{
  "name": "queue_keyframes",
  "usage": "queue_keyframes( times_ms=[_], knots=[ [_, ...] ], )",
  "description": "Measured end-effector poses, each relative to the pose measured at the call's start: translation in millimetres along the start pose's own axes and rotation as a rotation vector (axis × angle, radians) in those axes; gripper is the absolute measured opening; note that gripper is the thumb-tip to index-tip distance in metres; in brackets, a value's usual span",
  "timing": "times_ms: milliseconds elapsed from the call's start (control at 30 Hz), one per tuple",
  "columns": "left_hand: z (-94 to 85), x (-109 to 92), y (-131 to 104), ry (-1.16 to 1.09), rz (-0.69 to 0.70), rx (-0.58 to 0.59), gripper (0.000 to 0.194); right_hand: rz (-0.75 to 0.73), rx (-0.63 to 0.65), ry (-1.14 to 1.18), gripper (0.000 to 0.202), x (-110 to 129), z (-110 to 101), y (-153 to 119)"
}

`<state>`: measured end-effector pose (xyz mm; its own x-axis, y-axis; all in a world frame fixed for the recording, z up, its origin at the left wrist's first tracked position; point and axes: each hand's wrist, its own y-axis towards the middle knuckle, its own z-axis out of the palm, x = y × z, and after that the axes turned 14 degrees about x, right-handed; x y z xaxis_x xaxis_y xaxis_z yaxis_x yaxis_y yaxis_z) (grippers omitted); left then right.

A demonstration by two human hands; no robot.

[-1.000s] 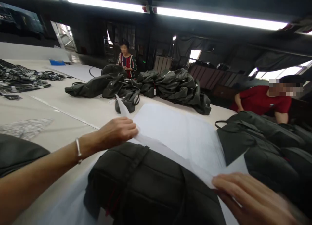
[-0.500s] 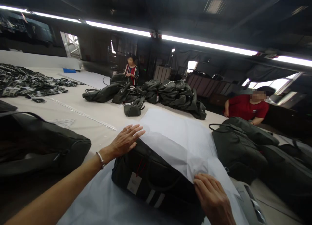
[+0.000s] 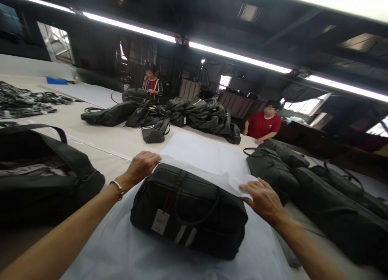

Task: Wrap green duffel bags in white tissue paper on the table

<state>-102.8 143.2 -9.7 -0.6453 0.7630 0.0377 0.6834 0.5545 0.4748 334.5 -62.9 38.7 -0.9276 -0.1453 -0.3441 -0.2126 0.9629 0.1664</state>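
A dark duffel bag (image 3: 194, 215) with two white stripes, a carry handle and a paper hang tag (image 3: 161, 222) on a red string stands in front of me. Behind it lies a thin, translucent white sheet (image 3: 209, 154), its near edge along the top of the bag. My left hand (image 3: 144, 163), with a bracelet on the wrist, is closed on the sheet's left corner. At the right, my right hand (image 3: 262, 199) pinches the same edge by the bag's upper right end. More white sheeting (image 3: 121, 247) lies under the bag.
An open dark bag (image 3: 75, 167) sits at the left, more dark bags (image 3: 321, 195) at the right. A bag heap (image 3: 200, 114) lies across the table. Striped straps (image 3: 27, 100) cover the far left. Two people, in striped (image 3: 153, 88) and red (image 3: 265, 124) tops, are beyond.
The sheet's near edge has moved back off the bag's front, uncovering its top. My left hand has gone from spread fingers to closed on the sheet; my right hand has moved away from me.
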Motion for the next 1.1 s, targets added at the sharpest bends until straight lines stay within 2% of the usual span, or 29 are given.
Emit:
queue_keyframes(
  times_ms=[33, 167, 267, 333, 367, 467, 500, 533, 600, 700, 767, 833, 900, 967, 1000, 1067, 1100],
  knots=[
    [-3.3, 1, 0, 0.003, 0.016, -0.004, 0.02, 0.001, 0.026, -0.018, 0.013, -4, -1, -2],
    [-14.8, 2, 3, 0.09, 0.086, -0.01, 0.026, 0.021, 0.025, -0.116, 0.017, -18, -19, -15],
    [-18.9, 1, 5, 0.189, 0.163, -0.016, 0.029, -0.056, 0.058, -0.106, 0.019, -22, -30, -26],
    [-18.8, -1, 5, 0.22, 0.201, -0.029, 0.028, -0.117, 0.1, -0.069, 0.012, -18, -29, -31],
    [-18.4, -1, 5, 0.231, 0.214, -0.036, 0.028, -0.118, 0.103, -0.047, 0.017, -15, -26, -32],
    [-18.0, -4, 6, 0.241, 0.241, -0.041, 0.026, -0.001, 0.059, 0.024, 0.079, 5, -13, -23],
    [-18.5, -4, 7, 0.242, 0.244, -0.036, 0.026, 0.038, 0.055, 0.041, 0.094, 14, -9, -16],
    [-19.3, -5, 7, 0.243, 0.242, -0.029, 0.025, 0.058, 0.066, 0.055, 0.1, 23, -6, -9],
    [-21.1, -4, 8, 0.249, 0.234, -0.022, 0.025, 0.04, 0.115, 0.08, 0.088, 42, -1, 7],
    [-23.8, 2, 5, 0.258, 0.215, -0.011, 0.024, 0.012, 0.202, 0.099, 0.041, 62, 2, 20],
    [-26.3, 5, -2, 0.24, 0.202, 0.009, 0.024, 0.04, 0.233, 0.088, 0.039, 68, 3, 17],
    [-29.3, -2, -15, 0.185, 0.17, 0.006, 0.018, 0.069, 0.207, 0.067, 0.043, 70, 4, 8],
    [-30.0, -27, -35, 0.065, 0.136, -0.034, 0.014, 0.051, 0.136, 0.058, 0.043, 73, 7, -2],
    [-23.4, -71, -64, -0.134, 0.173, -0.025, 0.021, 0.021, 0.077, 0.077, 0.044, 79, 13, -10],
    [-16.1, -99, -82, -0.26, 0.242, 0.027, 0.023, 0.025, 0.059, 0.095, 0.044, 82, 16, -13],
    [6.7, -159, -125, -0.468, 0.432, 0.274, 0.028, 0.061, 0.047, 0.14, 0.046, 89, 25, -17],
    [21.2, -187, -150, -0.532, 0.509, 0.407, 0.039, 0.08, 0.045, 0.165, 0.047, 92, 29, -19]
  ],
)
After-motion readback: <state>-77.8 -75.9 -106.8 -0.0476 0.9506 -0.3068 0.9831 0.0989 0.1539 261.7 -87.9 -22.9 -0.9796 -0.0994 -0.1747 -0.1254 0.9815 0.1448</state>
